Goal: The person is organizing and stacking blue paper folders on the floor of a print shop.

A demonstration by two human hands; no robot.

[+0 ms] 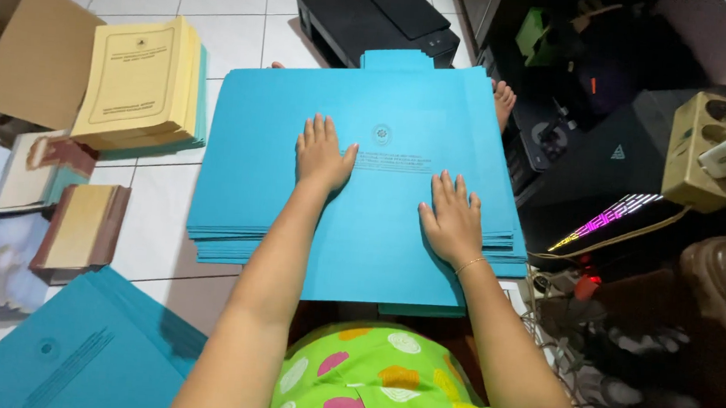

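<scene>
The tiled floor carries everything here. At the middle lies a broad stack of blue folders, its edges fanned out at the lower left and right, with a tabbed top edge toward 12 o'clock. A second blue pile lies at 7 o'clock, well apart from the stack. At 12 o'clock, just beyond the stack, sits a black printer. A cardboard box stands open at 10 o'clock, and just beside it, toward the stack, rests a pile of yellow folders. Two worn books lie at 9 o'clock. At 3 o'clock a beige power strip sits above a lit keyboard.

The left hand lies flat on the top folder, a little toward 11 o'clock of its middle, fingers straight and spread, gripping nothing. The right hand presses flat at 4 o'clock of the left one, near the stack's right edge, fingers likewise open and holding nothing; a thin bracelet circles its wrist.
</scene>
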